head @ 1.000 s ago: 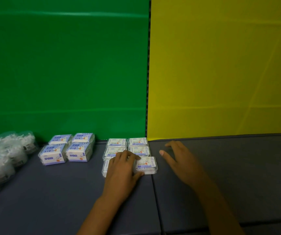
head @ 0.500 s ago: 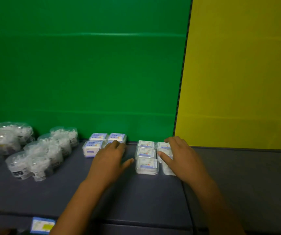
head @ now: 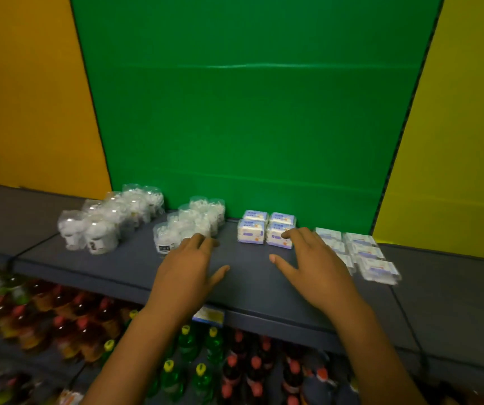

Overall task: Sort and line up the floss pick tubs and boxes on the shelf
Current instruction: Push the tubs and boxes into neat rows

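On the grey shelf (head: 243,290) stand two clusters of clear round floss pick tubs, one at far left (head: 100,223) and one nearer the middle (head: 191,223). A block of blue-and-white boxes (head: 265,230) sits right of them, and flat clear packs (head: 363,252) lie in two rows further right. My left hand (head: 189,267) hovers with fingers spread, its fingertips just in front of the middle tubs. My right hand (head: 312,264) is also spread, its fingertips at the front right blue box and partly hiding the flat packs. Neither hand holds anything.
Green backdrop (head: 243,112) behind the shelf, orange panel (head: 27,92) left, yellow panel (head: 462,127) right. Below the shelf edge stand rows of bottles (head: 194,372) with red, yellow and green caps. A price tag (head: 210,315) hangs on the shelf's front lip.
My view has swung left and back, bringing the lower bottles into sight. Both hands have shifted left: the left from the blue boxes toward the tubs, the right from the flat packs toward the blue boxes.
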A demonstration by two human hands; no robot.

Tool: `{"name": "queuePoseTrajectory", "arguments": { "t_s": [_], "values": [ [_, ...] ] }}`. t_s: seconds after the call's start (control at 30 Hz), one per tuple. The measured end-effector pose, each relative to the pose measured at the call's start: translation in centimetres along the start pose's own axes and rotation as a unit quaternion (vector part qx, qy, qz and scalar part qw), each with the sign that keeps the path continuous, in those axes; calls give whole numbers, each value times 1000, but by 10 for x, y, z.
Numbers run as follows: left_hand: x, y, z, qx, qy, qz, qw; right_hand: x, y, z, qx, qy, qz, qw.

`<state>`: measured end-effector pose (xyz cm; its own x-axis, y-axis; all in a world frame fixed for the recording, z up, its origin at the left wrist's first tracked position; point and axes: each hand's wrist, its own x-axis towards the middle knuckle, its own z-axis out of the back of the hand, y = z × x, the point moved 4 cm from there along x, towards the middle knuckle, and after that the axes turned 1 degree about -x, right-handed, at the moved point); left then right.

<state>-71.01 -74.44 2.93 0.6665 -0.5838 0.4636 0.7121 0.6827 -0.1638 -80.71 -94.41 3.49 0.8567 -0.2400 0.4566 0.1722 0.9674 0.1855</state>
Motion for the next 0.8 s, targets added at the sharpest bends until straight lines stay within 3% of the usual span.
{"name": "queuePoseTrajectory", "arguments": {
  "t_s": [0.4,0.8],
  "values": [
    [-96,151,84,68,-30,125,989,32,190,-55,94,12,131,987],
    [-115,281,119,113,-52,214,969,108,320,-118,118,28,214,969]
  ]
}}
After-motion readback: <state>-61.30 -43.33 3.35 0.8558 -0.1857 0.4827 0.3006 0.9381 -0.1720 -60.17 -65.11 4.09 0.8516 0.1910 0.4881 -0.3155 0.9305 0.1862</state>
